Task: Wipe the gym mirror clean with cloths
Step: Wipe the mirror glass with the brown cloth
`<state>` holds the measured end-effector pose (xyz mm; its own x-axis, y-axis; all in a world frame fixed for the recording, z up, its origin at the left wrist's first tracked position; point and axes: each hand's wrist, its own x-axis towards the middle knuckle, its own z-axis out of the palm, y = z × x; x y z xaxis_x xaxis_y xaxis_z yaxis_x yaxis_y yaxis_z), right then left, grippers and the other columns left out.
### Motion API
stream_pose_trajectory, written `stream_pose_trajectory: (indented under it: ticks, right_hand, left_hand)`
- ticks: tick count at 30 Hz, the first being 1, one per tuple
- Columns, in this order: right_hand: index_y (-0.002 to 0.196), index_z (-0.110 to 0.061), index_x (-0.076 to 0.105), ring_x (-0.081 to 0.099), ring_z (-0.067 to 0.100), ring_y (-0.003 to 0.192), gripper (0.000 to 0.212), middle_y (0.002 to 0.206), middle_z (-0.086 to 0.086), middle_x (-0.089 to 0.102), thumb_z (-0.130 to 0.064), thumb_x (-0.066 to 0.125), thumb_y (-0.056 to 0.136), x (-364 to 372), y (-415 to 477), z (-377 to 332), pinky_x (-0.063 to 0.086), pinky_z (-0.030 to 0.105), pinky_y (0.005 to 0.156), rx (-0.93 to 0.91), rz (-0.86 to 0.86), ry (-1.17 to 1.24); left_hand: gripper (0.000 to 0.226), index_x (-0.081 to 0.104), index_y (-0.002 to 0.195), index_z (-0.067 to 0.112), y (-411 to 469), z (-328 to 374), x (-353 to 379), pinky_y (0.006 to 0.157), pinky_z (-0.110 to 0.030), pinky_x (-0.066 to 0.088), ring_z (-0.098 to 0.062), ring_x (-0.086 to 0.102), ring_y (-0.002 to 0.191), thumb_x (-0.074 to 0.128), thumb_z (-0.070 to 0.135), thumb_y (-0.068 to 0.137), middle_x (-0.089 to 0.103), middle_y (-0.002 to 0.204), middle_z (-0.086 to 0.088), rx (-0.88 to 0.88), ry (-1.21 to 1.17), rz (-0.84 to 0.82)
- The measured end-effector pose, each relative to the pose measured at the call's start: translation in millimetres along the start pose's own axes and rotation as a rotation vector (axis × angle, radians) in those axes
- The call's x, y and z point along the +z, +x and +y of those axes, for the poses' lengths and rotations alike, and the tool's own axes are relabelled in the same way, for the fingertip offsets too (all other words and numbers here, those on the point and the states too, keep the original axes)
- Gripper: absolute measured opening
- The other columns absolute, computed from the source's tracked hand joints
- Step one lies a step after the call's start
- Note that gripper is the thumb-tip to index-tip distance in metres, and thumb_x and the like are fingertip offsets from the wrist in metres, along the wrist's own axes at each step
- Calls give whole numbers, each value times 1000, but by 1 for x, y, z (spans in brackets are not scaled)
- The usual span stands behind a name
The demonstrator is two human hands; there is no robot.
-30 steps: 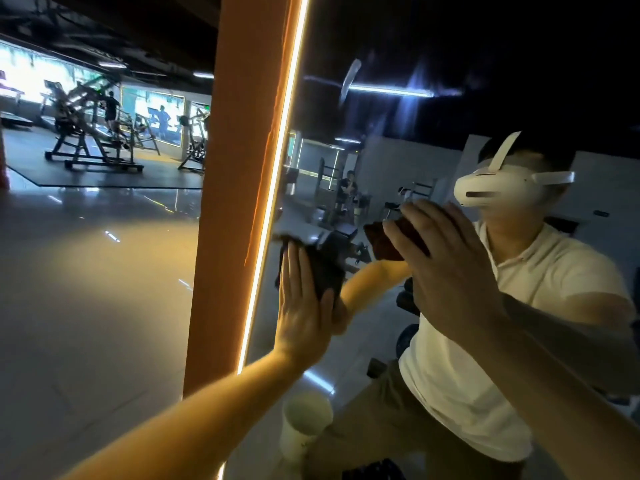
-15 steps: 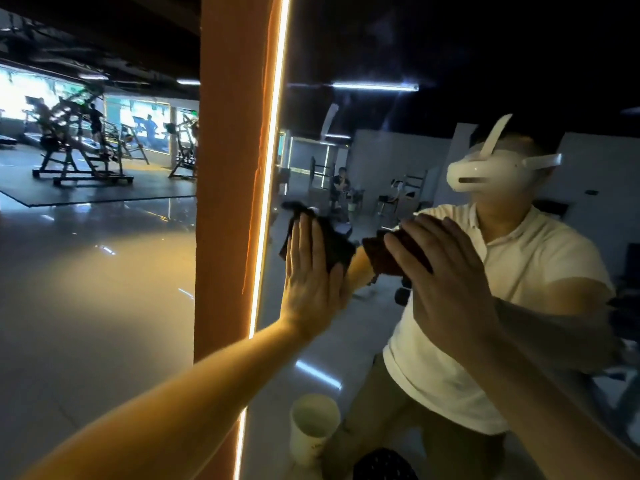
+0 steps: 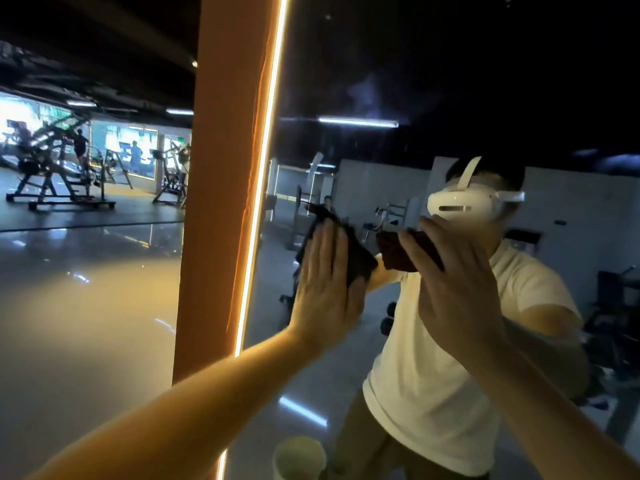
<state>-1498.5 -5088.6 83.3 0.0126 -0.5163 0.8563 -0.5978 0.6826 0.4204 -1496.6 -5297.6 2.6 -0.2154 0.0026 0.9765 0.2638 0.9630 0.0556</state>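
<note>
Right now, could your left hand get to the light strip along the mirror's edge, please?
Probably yes: the left hand presses its cloth just beside the light strip, with bare mirror between.

A dim commercial gym, weight machines [image 3: 59, 181] standing at the far left, treadmills [image 3: 129, 163] along bright windows [image 3: 24, 112], glossy floor [image 3: 86, 306], large wall mirror [image 3: 381, 64] edged by a glowing light strip [image 3: 263, 168].

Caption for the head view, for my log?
Left hand presses a black cloth, right hand a reddish cloth, against the gym mirror.
</note>
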Motion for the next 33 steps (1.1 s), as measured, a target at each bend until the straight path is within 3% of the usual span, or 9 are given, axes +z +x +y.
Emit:
stream_pose_trajectory:
  ticks: [3,5,10,13,18,23,26,31,33]
  right_hand:
    - [145,-8,48,44,41,141,67,147,22,51,1,66,82,-1,4,4,28,57,121,-47,-7,-42]
    - [145,-9,48,43,40,142,69,148,21,50,0,70,80,-2,7,6,25,55,123,-90,-48,-73]
    - [143,-8,52,46,40,139,69,146,21,52,-1,71,76,-8,31,14,28,54,120,-70,-11,-79]
    - [142,-8,51,45,39,137,72,144,22,52,1,72,74,-9,51,26,30,55,118,-28,98,-63]
    - [141,-6,53,42,38,136,66,142,24,53,5,70,78,-9,78,26,31,56,117,-27,159,-45]
    - [143,-6,53,42,39,141,63,146,22,51,-3,56,81,-4,101,14,30,58,120,-105,51,-59]
    - [146,-8,51,40,38,143,67,148,21,49,-3,64,80,0,118,16,25,56,123,-76,53,-97]
    - [149,-9,48,38,39,145,62,151,22,47,-7,61,88,4,125,19,24,57,123,6,111,-110]
    - [150,-9,46,37,39,145,62,152,22,46,-11,63,90,6,124,19,25,57,123,-5,110,-131]
  left_hand:
    - [65,4,164,15,-53,-15,-12,120,-59,33,-37,4,159,25,46,112,2,169,-16,412,208,-279]
    - [64,10,163,16,-40,-31,-25,122,-57,32,-35,10,157,24,49,111,10,168,-15,492,246,-320]
    - [67,21,162,-1,96,-29,-35,128,-54,18,-36,13,159,35,38,109,16,170,-23,99,55,21]
    - [67,21,160,-6,109,-11,-23,127,-57,19,-38,13,159,38,31,107,15,169,-26,15,-8,142]
    - [62,16,161,4,14,-33,-30,118,-60,37,-39,22,156,27,41,112,18,168,-23,323,143,-129]
    - [64,13,162,-4,107,-74,-55,125,-57,23,-35,10,159,29,33,112,11,170,-25,12,185,69]
    - [65,17,161,-5,150,-65,-50,125,-56,22,-37,14,159,29,35,111,16,169,-25,-81,141,154]
    - [65,12,163,0,37,-61,-39,122,-60,30,-36,11,159,29,37,112,9,171,-22,160,125,-70]
    - [64,14,163,1,38,-73,-45,121,-60,32,-36,14,159,25,41,113,12,171,-21,178,104,-56]
